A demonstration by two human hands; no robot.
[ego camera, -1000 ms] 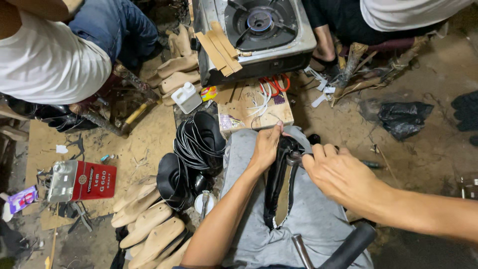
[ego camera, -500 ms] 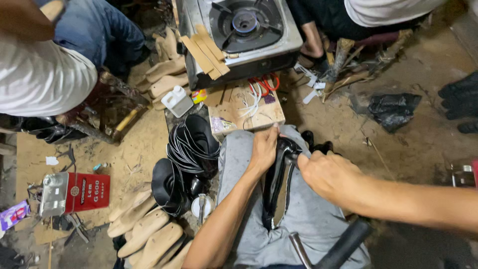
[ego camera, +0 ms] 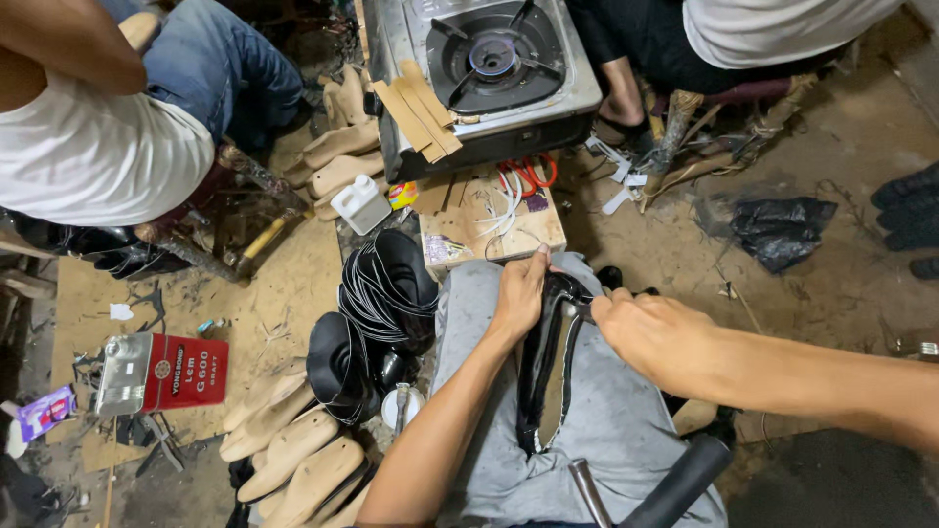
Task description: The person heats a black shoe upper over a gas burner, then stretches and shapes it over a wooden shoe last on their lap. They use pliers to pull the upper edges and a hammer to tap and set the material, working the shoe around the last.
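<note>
— Where is the black shoe (ego camera: 550, 362)?
— Sole-up on our grey-clad lap. Our left hand (ego camera: 518, 293) presses its toe, fingers curled over it.
— And our right hand (ego camera: 653, 334)?
— Closed around a tool at the shoe's rim.

There is only one view. The camera sits on the person's head and looks almost straight down, close over the lap and both forearms. The near edge is at the bottom; the far edge, at the top, reaches a gas stove (ego camera: 499, 68) on the floor and two seated people.
</note>
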